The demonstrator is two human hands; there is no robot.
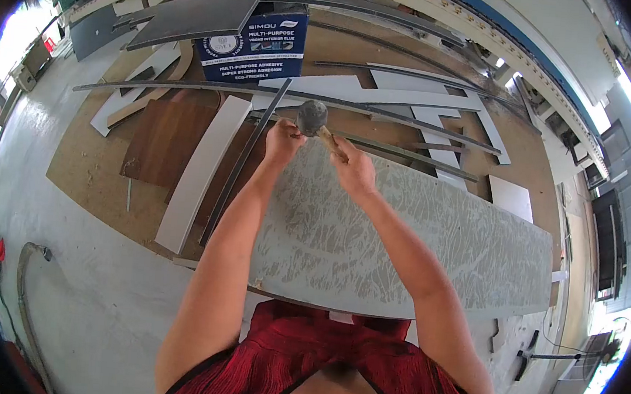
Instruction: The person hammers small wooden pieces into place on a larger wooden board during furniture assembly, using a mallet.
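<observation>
My right hand (pixel 355 169) grips the wooden handle of a mallet with a grey rubber head (pixel 311 117). The head hovers at the far edge of a long grey patterned panel (pixel 401 241) that lies across the workbench. My left hand (pixel 283 141) rests with fingers curled at that same far edge, just left of and below the mallet head; what it pinches is too small to tell. A thin dark edge strip (pixel 249 151) runs away from beside the left hand.
A blue adhesive box (pixel 257 46) stands at the back of the brown workbench (pixel 95 172). White curved offcuts (pixel 199 173), a dark wood-grain sheet (pixel 168 141) and several long thin strips (pixel 410 130) lie scattered. A hose (pixel 24 278) lies on the concrete floor at left.
</observation>
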